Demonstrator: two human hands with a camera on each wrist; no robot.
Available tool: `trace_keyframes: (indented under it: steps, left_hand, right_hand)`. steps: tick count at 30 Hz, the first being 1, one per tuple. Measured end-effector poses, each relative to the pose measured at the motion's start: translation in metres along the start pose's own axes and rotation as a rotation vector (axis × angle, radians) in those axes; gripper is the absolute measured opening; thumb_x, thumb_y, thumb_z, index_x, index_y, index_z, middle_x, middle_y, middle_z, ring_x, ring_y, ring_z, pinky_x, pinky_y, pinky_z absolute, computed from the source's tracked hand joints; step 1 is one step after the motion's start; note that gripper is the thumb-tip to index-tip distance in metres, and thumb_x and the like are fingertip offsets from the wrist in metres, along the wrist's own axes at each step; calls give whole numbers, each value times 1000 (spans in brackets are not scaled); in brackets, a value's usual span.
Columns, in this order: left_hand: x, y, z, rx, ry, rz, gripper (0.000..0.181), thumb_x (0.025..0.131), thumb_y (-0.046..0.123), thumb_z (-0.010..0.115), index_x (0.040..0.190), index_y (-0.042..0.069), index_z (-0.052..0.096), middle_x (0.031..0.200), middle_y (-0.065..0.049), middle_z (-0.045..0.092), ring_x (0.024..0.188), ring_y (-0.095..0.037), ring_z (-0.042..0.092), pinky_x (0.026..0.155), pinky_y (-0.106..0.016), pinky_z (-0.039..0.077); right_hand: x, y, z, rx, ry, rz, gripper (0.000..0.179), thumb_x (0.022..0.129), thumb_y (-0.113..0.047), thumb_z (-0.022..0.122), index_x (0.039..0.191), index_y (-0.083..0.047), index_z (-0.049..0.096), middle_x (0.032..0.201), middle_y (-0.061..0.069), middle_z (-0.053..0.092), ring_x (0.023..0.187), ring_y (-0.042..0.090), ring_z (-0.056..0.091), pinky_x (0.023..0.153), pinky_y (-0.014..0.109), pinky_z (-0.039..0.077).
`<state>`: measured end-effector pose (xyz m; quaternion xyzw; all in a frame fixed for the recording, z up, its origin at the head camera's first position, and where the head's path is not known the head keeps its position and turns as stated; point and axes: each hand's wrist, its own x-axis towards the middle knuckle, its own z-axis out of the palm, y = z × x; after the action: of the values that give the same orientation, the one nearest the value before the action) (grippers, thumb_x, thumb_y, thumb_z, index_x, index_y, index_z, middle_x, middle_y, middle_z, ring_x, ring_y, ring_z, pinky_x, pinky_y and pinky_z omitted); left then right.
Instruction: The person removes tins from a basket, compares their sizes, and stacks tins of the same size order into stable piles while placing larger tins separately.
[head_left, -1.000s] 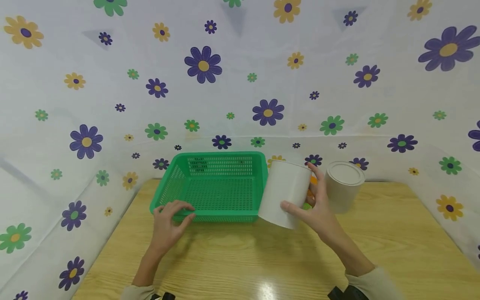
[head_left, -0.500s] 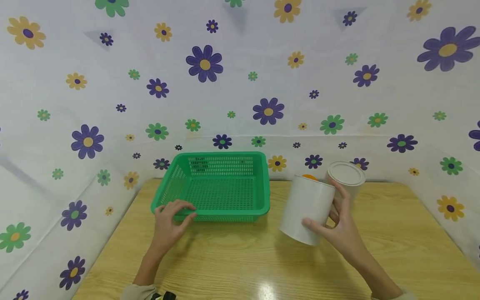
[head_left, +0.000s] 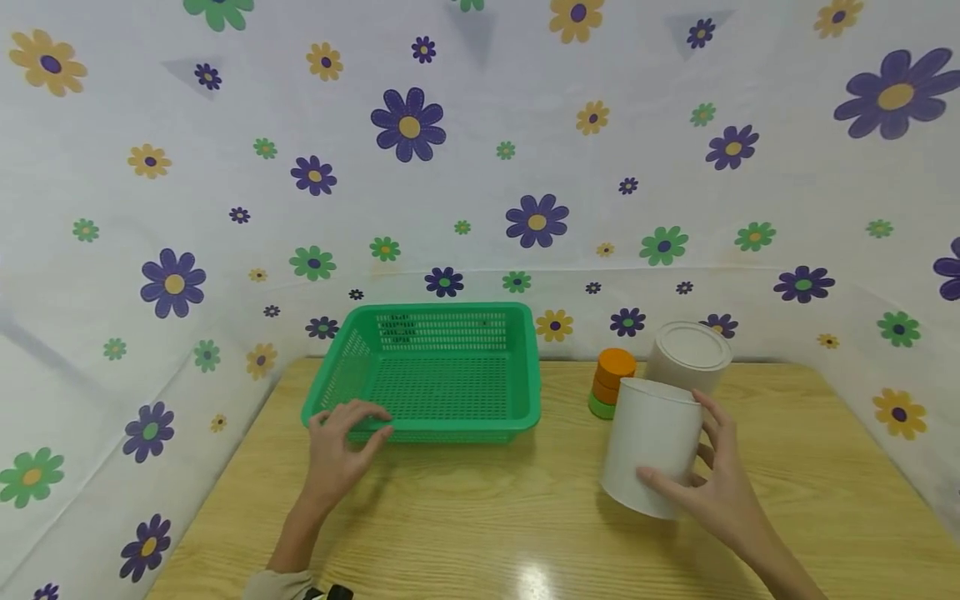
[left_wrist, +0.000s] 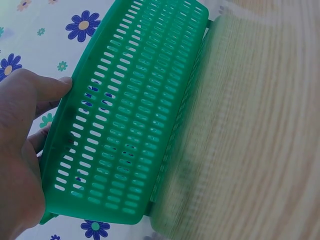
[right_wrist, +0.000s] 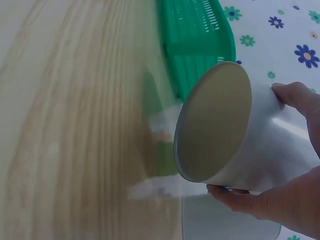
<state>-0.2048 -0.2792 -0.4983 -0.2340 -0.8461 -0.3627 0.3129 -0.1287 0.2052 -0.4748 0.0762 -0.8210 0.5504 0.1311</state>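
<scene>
My left hand point(head_left: 337, 454) grips the near rim of a green plastic basket point(head_left: 457, 425) at its left end. In the left wrist view, a digit lies on the basket's slotted outer wall point(left_wrist: 117, 125) side and other fingers go behind the rim. My right hand point(head_left: 716, 492) holds a white cylindrical can point(head_left: 652, 446), tilted, above the table's right half. The right wrist view shows the can's lower end point(right_wrist: 215, 125) as a round beige hollow; its depth is unclear. Behind the can stand a small stack of orange and green round pieces point(head_left: 615, 375) and a second white can point(head_left: 690, 350).
The wooden table point(head_left: 465, 517) runs back to a flower-patterned white cloth point(head_left: 480, 192), which also rises at both sides. The second can stands upright near the back edge, right of the stack. Bare wood shows between the basket and the stack.
My right hand has carried the white can right and toward me, away from the basket. The orange and green stack has come into sight. The left hand and basket stay in place.
</scene>
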Motion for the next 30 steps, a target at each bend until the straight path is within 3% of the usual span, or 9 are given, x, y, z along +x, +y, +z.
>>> trace_keyframes:
  steps: [6,12,18,20,22,24,26,27,30]
  left_hand:
    - [0,1,-1,2,3,-3,20,83,7,82,99,14,74,99,4,72,96,-26,62,95,-62,20]
    - [-1,2,-1,-3,8,2,21,83,6,82,100,15,74,100,4,72,96,-26,62,94,-63,20]
    - [0,2,0,-9,0,0,22,83,6,82,101,16,74,100,5,72,97,-25,62,95,-62,19]
    - [0,1,0,-13,1,-2,23,83,6,83,101,17,74,100,6,72,96,-24,62,95,-61,19]
    - [0,1,0,-14,3,-4,24,82,6,83,101,18,74,100,6,72,96,-23,63,95,-61,20]
    - [1,1,0,-14,4,-4,23,82,6,83,101,18,74,100,6,73,96,-23,63,94,-60,20]
    - [1,2,0,-13,0,-3,23,83,6,83,101,18,74,100,5,73,96,-23,63,94,-60,20]
    - [1,2,0,-14,-1,-4,23,83,7,82,101,18,74,100,4,73,96,-23,63,94,-60,20]
    - [1,2,0,-14,1,-8,23,83,6,82,101,18,75,101,4,73,96,-23,62,94,-61,21]
  right_hand:
    - [-6,9,-10,-76,-4,-48,124,77,-2,90,163,-26,4,159,26,23,117,60,48,73,67,54]
    - [-13,15,-20,-161,48,-94,125,71,0,93,163,-19,10,158,19,26,116,56,49,74,58,57]
    - [-16,23,-36,-324,113,-180,134,58,-1,100,163,-13,17,153,23,34,115,43,51,73,67,53]
    - [-16,26,-42,-361,134,-214,136,53,-1,101,162,-10,21,151,27,37,118,36,50,76,53,59]
    - [-17,30,-46,-379,154,-232,136,49,0,102,160,-8,23,150,29,38,121,28,47,80,30,58]
    - [-19,33,-49,-394,170,-250,136,47,2,102,159,-6,25,148,30,38,123,21,46,77,25,56]
    - [-20,37,-52,-403,185,-274,136,44,4,102,157,-3,26,144,32,39,125,17,44,76,33,59]
    - [-21,39,-53,-411,192,-289,136,42,6,101,155,-1,26,142,33,39,125,8,41,73,43,59]
    - [-21,44,-56,-428,207,-330,135,39,8,102,152,3,30,135,33,41,123,-9,32,68,53,56]
